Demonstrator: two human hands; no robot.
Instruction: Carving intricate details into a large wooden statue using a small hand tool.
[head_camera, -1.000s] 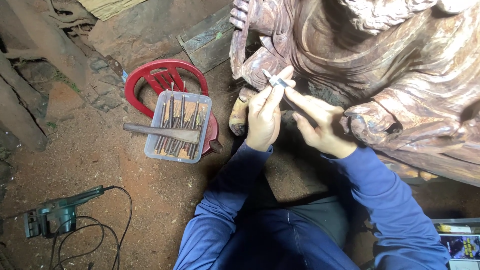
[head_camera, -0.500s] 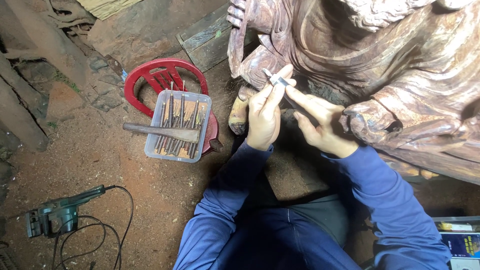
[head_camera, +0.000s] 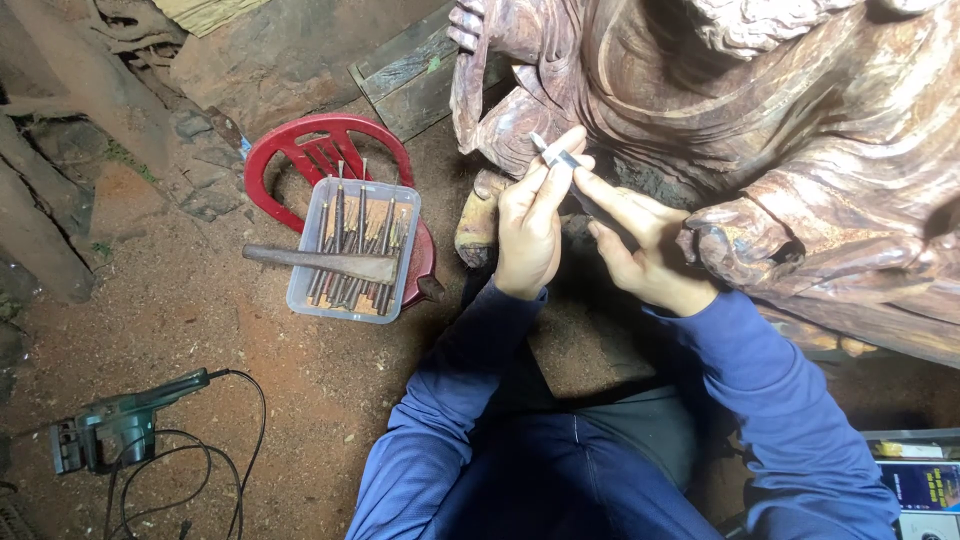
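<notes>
Both hands are pinched around a small metal carving blade (head_camera: 553, 157), held right up against the big reddish-brown wooden sculpture (head_camera: 800, 150). The left hand (head_camera: 530, 230) has thumb and fingers clamped on the blade near its upper end, and the right hand (head_camera: 640, 245) backs it up from below, its forefinger running along the tool's dark lower part. The tip sits at a fold in the carving, just under the wavy edge at the sculpture's left side. The main risk, I'd say, is a slip: if the edge skates off the hard curved grain, it could gouge a finished fold or run into the fingers, since they're so close to the tip (the left thumb especially). The carving's overhanging bits look thin too, so a hard push might chip one. The blade itself is a narrow, pale grey sliver, mostly hidden by fingers, so I can't tell its exact profile. Off to the left, a clear plastic tub (head_camera: 352, 250) full of slim chisels sits on a red plastic stool (head_camera: 300, 150), with a hammer (head_camera: 320, 263) lying across the tub. A green power tool (head_camera: 115, 430) with its black cord lies on the dirt floor.
</notes>
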